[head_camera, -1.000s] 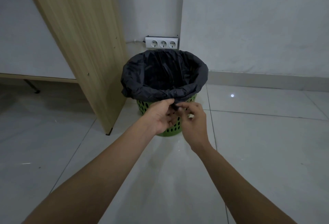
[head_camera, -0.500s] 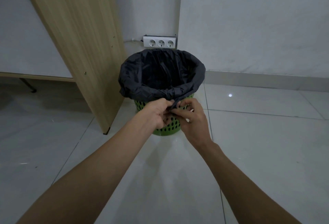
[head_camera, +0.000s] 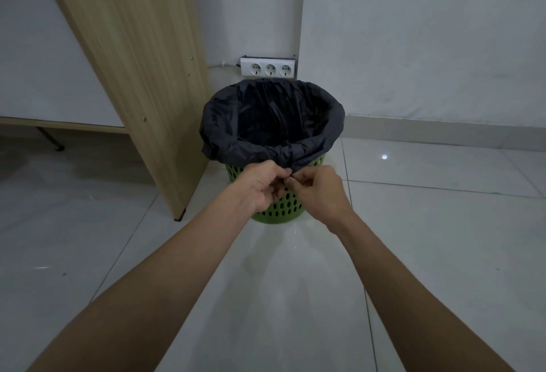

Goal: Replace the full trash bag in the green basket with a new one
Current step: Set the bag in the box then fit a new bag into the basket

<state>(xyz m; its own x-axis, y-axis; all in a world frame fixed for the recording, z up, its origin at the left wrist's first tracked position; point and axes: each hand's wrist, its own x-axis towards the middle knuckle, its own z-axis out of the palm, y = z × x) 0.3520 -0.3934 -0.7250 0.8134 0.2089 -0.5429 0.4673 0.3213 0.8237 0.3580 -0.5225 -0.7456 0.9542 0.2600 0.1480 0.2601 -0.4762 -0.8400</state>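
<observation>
A green perforated basket (head_camera: 283, 209) stands on the tiled floor by the wall. A black trash bag (head_camera: 236, 123) lines it, its edge folded over the rim and gathered into a bunch at the near side. My left hand (head_camera: 263, 186) and my right hand (head_camera: 317, 191) meet at that bunch, just below the rim. Both pinch the gathered black plastic between fingers and thumbs. The bag's inside looks dark; its contents are hidden.
A tall wooden panel (head_camera: 141, 61) stands just left of the basket, with a low shelf (head_camera: 59, 126) behind it. A white three-socket power strip (head_camera: 268, 67) sits on the wall behind the basket. Glossy white floor tiles (head_camera: 428, 238) spread to the right and front.
Both hands stay at the bag's gathered front edge, their fingers working closer together on the bunch. The view has shifted slightly.
</observation>
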